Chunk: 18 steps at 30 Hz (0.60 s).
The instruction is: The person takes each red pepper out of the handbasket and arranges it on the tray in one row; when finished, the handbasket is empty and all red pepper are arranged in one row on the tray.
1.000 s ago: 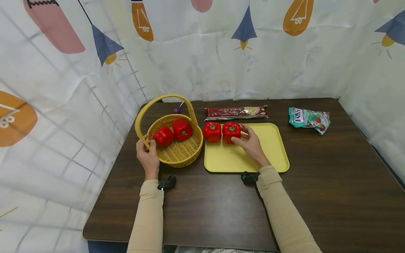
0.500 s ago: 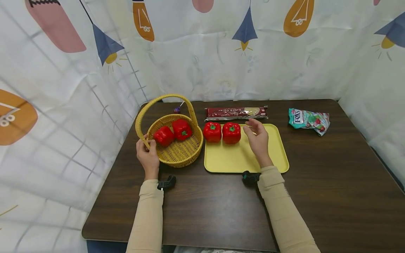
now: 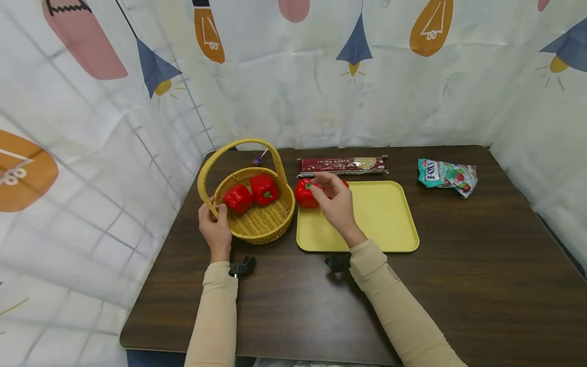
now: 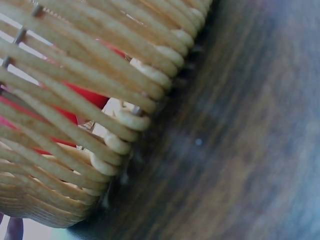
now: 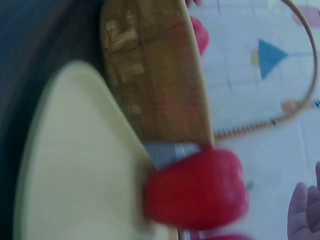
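Observation:
My left hand (image 3: 215, 232) grips the left side of a yellow wicker basket (image 3: 261, 227) at the foot of its tall handle. Two red bell peppers (image 3: 238, 199) lie inside; some red shows through the weave (image 4: 90, 110) in the left wrist view. On the yellow tray (image 3: 380, 219) stand two more red bell peppers, side by side at the back left. Over them hovers my right hand (image 3: 339, 206), thumb and fingers spread and holding nothing. It mostly hides the right-hand pepper (image 3: 345, 184). In the right wrist view, its fingers appear apart from the nearer pepper (image 5: 200, 190).
Behind the tray lies a dark red spaghetti packet (image 3: 343, 164). A teal Fox's sweet bag (image 3: 447, 176) is at the back right of the brown table (image 3: 293, 306). A purple-wrapped lollipop (image 3: 258, 161) lies behind the basket. Printed curtains (image 3: 293, 92) enclose the table.
My right hand let go of the right-hand pepper on the tray, drew off to the right, then swung left over both tray peppers. My left hand and the basket stayed put.

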Tool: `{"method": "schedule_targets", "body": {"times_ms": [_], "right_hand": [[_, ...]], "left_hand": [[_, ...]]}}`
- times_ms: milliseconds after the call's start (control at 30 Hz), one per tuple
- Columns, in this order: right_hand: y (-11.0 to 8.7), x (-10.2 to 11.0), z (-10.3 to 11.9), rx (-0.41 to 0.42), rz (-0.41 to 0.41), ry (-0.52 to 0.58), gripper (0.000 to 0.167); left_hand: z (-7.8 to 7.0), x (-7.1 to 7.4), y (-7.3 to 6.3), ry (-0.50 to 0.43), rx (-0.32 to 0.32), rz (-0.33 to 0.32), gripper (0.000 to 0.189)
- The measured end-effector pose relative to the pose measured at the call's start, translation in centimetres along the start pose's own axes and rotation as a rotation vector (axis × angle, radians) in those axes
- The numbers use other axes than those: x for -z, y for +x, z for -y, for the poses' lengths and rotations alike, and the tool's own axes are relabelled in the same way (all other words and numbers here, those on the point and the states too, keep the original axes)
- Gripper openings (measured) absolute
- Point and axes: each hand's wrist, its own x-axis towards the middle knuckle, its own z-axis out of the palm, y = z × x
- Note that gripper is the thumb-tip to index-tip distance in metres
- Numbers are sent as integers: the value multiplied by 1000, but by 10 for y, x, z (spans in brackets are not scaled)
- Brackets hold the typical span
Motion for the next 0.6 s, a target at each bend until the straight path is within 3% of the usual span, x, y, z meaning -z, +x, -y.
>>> {"method": "schedule_targets", "body": {"times_ms": [133,400,600], "right_hand": [[1,-26,-22,-20,85,36,35],[2,-70,-40,-39,318,-119,51],[8,-89,-50,-10,362,-207,58]], "left_hand": [[-1,0,0,-1,-6,0,21],[-1,-1,0,-3,-12,-12,15],[-1,-2,-1,-1,0,-13,16]]}}
